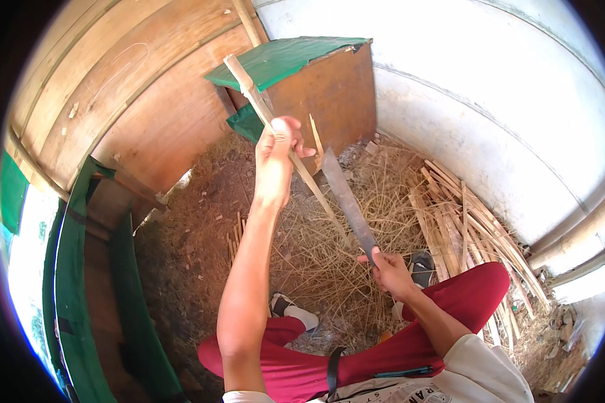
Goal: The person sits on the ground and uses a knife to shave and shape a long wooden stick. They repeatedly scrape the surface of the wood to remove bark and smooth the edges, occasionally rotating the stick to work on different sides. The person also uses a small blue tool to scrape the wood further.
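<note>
Straw and thin shavings [329, 248] covered the dirt floor between a curved white wall [491, 107] and brown plywood panels [134, 101], with a small wooden box under a green top [296, 57] standing at the back. A heap of split bamboo strips [470, 228] lay along the foot of the white wall, to the person's right.

The left hand [277, 158] was raised well above the floor, its fingers wrapped closed around a long pale bamboo slat [275, 127]. The slat ran slantwise through the fist: its upper end stuck out above the knuckles toward the green top, and its lower end sloped down past the thumb toward the straw.

The right hand [390, 272] sat lower, near the red-trousered knee [470, 295], fingers curled tight on the handle of a long knife [346, 198]. The blade pointed up and away, its tip just beside the lower stretch of the slat; whether they touched could not be told.
</note>
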Action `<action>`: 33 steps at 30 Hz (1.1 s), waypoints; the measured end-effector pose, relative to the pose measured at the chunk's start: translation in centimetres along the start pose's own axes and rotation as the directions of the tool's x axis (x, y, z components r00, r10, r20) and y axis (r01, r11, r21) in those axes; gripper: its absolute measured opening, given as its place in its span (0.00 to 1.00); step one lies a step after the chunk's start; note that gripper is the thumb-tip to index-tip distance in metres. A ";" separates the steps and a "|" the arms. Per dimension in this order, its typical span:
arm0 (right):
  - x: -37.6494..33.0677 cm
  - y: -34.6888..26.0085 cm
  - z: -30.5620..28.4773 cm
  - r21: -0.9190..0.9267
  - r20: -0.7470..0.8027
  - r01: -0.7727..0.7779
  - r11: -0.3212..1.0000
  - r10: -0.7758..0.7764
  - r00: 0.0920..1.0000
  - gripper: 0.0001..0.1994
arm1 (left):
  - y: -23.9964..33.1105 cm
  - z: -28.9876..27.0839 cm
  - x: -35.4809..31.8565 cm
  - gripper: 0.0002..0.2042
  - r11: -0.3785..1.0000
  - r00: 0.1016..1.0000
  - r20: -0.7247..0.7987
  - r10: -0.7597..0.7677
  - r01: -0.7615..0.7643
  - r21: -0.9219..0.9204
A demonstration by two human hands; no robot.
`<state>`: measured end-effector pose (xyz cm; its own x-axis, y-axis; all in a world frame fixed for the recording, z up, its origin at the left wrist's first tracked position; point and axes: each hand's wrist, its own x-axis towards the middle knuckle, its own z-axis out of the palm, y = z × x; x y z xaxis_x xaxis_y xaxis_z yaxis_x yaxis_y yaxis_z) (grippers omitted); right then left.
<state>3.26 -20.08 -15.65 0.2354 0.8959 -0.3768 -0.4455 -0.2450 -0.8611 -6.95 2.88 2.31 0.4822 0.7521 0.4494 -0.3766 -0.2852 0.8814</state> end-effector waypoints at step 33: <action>4.9 6.4 2.6 -0.723 -0.056 0.198 0.661 -0.343 0.938 0.25 | -0.8 -0.6 -7.8 0.21 0.923 0.962 0.000 0.273 -0.262 -0.284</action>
<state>-0.70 -16.31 -22.11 0.4222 0.9032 -0.0771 0.3769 -0.2523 -0.8912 -10.88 -2.46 -1.97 0.3609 0.6457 0.6729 -0.6980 -0.2915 0.6541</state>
